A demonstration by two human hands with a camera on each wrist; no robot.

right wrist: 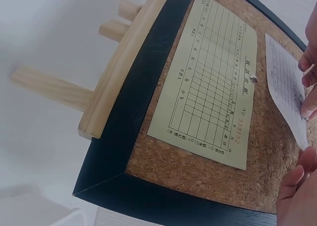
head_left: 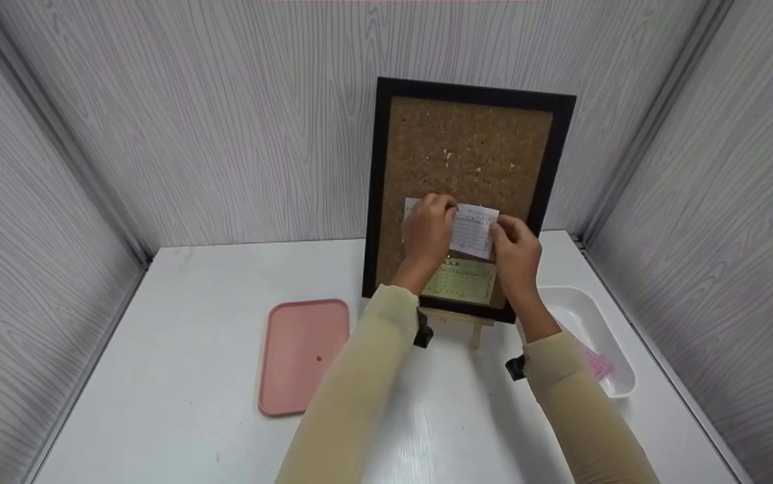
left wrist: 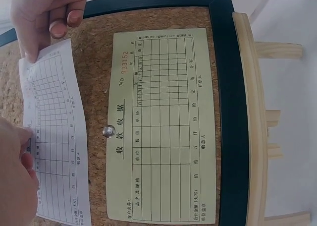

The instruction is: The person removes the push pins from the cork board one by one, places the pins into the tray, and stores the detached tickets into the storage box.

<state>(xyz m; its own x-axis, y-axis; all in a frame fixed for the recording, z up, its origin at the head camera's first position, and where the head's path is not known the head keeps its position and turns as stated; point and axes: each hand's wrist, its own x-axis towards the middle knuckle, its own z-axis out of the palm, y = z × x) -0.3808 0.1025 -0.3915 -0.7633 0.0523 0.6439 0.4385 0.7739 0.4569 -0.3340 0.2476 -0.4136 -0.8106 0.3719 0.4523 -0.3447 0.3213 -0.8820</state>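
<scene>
A white receipt slip [head_left: 472,230] lies against the cork board [head_left: 474,134], its right end lifting slightly. My right hand [head_left: 517,252] pinches that right edge between thumb and fingers. At the slip's upper middle, my left hand [head_left: 429,228] has bent fingers touching the paper; whatever may be between the fingertips is hidden. Below is a pale green receipt [left wrist: 161,127], fixed to the cork by a round silver pin [left wrist: 109,131] at its top middle. In the right wrist view the white slip [right wrist: 285,82] bows away from the cork near the right hand.
The black-framed board leans on a small wooden easel [right wrist: 119,62]. To the left lies a pink tray [head_left: 302,349] with a small dark spot on it. At the right, a white tray [head_left: 618,349] holds a pink item [head_left: 598,364], partly behind my right sleeve.
</scene>
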